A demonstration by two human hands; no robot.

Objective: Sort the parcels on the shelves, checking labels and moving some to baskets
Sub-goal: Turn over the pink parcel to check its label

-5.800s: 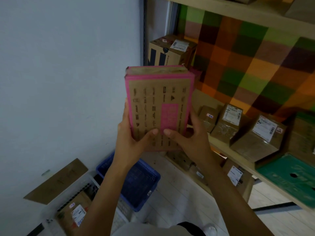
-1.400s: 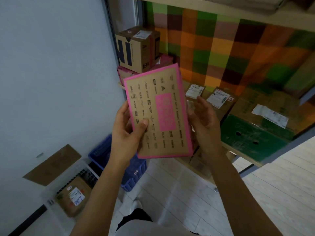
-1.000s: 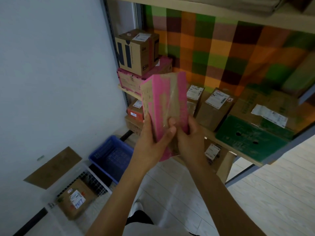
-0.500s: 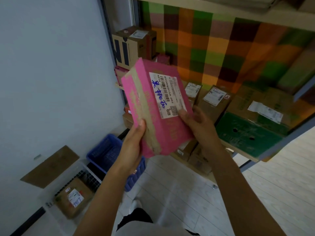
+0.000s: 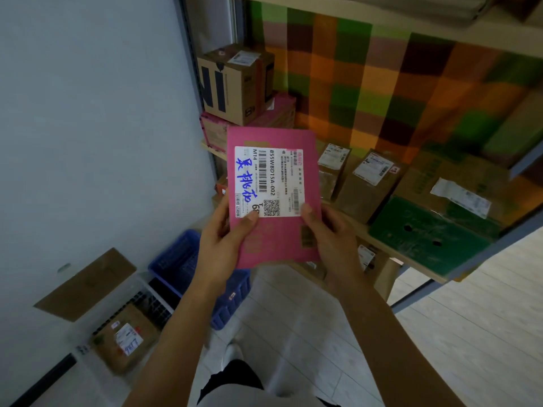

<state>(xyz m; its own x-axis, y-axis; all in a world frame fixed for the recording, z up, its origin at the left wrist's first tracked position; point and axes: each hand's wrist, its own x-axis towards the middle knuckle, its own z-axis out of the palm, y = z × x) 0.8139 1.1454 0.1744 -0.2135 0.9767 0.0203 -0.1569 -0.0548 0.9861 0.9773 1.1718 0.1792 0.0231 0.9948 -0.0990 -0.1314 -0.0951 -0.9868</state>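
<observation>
Pale wall (image 5: pixel 88 127) fills our view from 8 to 11 o'clock, and a checked cloth of orange, green and brown squares (image 5: pixel 382 83) hangs behind the wooden shelf (image 5: pixel 390 254) from 1 to 3 o'clock.

At the centre we hold the flat pink cardboard parcel (image 5: pixel 273 239) upright in the air, in front of the shelf's near end and hiding part of it. Our left hand (image 5: pixel 223 245) grips its lower left edge with the thumb on the label's corner. Our right hand (image 5: pixel 332 239) grips the lower right edge, thumb beside the label.

At 12 o'clock a brown carton printed with dark letters "NI" (image 5: pixel 235 86) sits on a pink-edged box (image 5: pixel 276 113). At 3 o'clock two small brown labelled cartons (image 5: pixel 367 183) stand just beside the parcel. Further along lie a larger brown carton with a crumpled label (image 5: pixel 458 183) and a flat green box with two holes (image 5: pixel 426 239).

On the white plank floor (image 5: pixel 440 333) at 7 o'clock, a blue plastic basket (image 5: pixel 176 259) is partly hidden by our left forearm; we cannot tell what it holds. At 8 o'clock a pale crate (image 5: pixel 152 301) holds a brown parcel with a white label (image 5: pixel 126 339) bearing blue handwritten digits. A brown cardboard sheet (image 5: pixel 85 283) leans on the wall.

The parcel's white shipping label (image 5: pixel 269 180) reads "855WBD15A-002" and "M14", with barcodes, a QR code and blue handwritten characters.
</observation>
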